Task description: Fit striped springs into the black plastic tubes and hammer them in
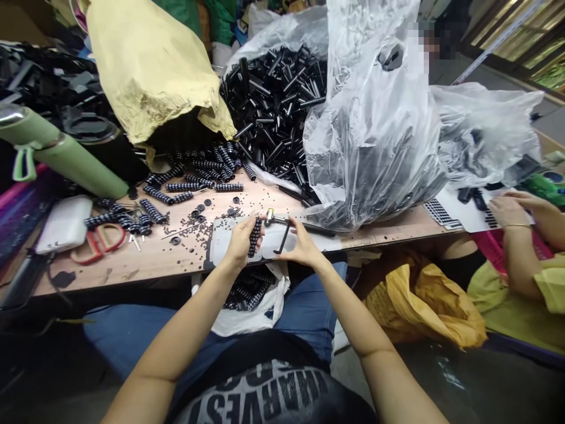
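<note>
In the head view, the left hand (pixel 242 240) closes around a dark roller (pixel 255 238) dotted with pale, grid-like marks, its fingers hiding part of it, just above the near edge of the tabletop (pixel 112 268). The right hand (pixel 304 244) pinches a slim black piece (pixel 283 238) between thumb and fingers. Between the hands is a shiny metal part (pixel 270 217); whether it joins either held piece is hard to make out. A creased yellow sack (pixel 150 65) hides the back of a pile of similar rollers (pixel 207 168), and crumpled translucent plastic (pixel 375 135) veils dark contents beside a heap of glossy black tubes (pixel 282 100). Tiny dark bits speckle the pale wood. A smooth green flask (pixel 75 159) leans at the left edge; at right, a co-worker's body is cut off by the frame.
</note>
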Available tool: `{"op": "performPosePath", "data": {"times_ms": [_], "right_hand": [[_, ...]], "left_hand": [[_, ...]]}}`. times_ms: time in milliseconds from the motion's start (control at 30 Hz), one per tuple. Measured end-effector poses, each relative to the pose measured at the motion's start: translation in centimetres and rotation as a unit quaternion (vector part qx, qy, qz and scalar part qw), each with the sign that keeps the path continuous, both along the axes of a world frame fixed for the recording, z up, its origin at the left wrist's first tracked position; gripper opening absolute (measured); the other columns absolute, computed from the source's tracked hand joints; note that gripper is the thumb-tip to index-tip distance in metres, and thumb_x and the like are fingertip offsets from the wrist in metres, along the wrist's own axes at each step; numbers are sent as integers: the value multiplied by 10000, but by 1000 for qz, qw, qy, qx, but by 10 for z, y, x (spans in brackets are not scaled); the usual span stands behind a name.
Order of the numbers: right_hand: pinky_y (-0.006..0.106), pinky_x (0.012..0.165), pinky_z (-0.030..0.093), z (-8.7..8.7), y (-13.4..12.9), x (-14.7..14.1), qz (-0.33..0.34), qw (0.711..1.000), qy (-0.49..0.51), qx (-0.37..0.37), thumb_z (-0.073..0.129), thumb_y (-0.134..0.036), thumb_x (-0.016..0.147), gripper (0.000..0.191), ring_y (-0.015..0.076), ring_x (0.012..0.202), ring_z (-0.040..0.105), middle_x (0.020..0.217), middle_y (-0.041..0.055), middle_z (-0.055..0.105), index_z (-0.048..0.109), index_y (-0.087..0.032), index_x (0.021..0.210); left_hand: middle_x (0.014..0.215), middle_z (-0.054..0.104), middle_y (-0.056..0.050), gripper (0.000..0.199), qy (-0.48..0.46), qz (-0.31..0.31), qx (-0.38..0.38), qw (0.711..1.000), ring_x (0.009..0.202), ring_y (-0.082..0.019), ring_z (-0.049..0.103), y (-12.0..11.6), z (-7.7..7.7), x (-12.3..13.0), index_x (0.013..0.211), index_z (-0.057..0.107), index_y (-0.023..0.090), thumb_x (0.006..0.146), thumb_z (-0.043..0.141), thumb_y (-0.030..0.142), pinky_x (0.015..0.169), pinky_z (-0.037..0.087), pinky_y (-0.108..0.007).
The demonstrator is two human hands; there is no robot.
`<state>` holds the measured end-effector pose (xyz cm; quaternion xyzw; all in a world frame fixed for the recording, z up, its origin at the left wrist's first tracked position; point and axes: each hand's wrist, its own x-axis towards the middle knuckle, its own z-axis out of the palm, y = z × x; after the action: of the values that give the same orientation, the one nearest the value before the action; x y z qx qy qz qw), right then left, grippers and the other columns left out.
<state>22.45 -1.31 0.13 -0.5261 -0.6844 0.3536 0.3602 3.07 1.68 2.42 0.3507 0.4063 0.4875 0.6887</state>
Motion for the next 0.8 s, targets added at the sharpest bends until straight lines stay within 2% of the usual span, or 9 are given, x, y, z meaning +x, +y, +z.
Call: {"op": "performPosePath", "data": {"times_ms": [100,167,233,433,567,633,700,767,800], "right_hand": [[497,1147,313,24,3,-12,93,987,-53,120,875,-470,513,1231,329,1397,303,1485,199,312,191,-183,1495],[500,1171,268,38,2,-19,136,975,-90,150,854,-435,569,1189,328,1413,275,1485,179,319,163,-209,1510],[499,1176,259,44,2,-23,149,970,-112,153,838,-394,603,1163,325,1419,263,1490,169,310,140,-225,1518],[490,1185,243,36,0,-21,144,975,-94,140,834,-346,596,1140,314,1424,260,1492,169,317,158,-206,1502],[467,1162,282,28,-2,-21,106,984,-64,125,824,-281,555,1117,308,1389,314,1456,183,353,205,-162,1478],[467,1155,287,24,-3,-23,84,988,-59,118,810,-252,534,1121,308,1386,309,1456,186,342,207,-152,1473],[479,1157,272,16,-4,-26,61,990,-69,110,798,-249,526,1118,312,1388,296,1455,180,343,209,-154,1471],[488,1155,266,4,-7,-30,31,990,-86,106,794,-265,527,1101,320,1375,306,1436,190,364,228,-133,1462],[488,1151,271,-3,-8,-33,17,990,-95,105,785,-266,542,1074,321,1365,317,1424,200,375,241,-117,1456]], "left_hand": [[602,567,23,453,2,8,-23,1000,442,-76,511,1,2,10,953,650,134,740,679,534,367,375,-171],[595,579,19,431,1,11,-30,999,468,-99,557,-1,4,17,899,644,136,726,698,527,403,438,-194],[591,587,20,440,-5,1,-53,999,455,-118,579,-3,7,22,881,623,147,709,710,543,404,465,-219],[543,555,32,466,12,-21,-98,995,396,-122,576,-6,15,32,860,570,152,735,681,587,338,423,-190],[550,541,30,413,29,-23,-130,991,383,-111,561,-2,17,39,839,566,139,791,649,541,336,410,-183],[568,550,15,401,47,-36,-133,989,401,-109,556,-1,14,41,863,587,125,826,613,524,378,445,-203],[646,593,-21,398,97,-47,-90,990,476,-121,583,-3,6,41,932,618,115,861,568,503,478,511,-254],[827,639,-74,368,211,-40,33,976,663,-160,637,-10,-7,38,1061,637,123,873,565,431,654,556,-323],[929,636,-98,368,284,-30,115,951,784,-188,643,-14,-16,36,1133,630,131,865,580,378,752,550,-356]]}}
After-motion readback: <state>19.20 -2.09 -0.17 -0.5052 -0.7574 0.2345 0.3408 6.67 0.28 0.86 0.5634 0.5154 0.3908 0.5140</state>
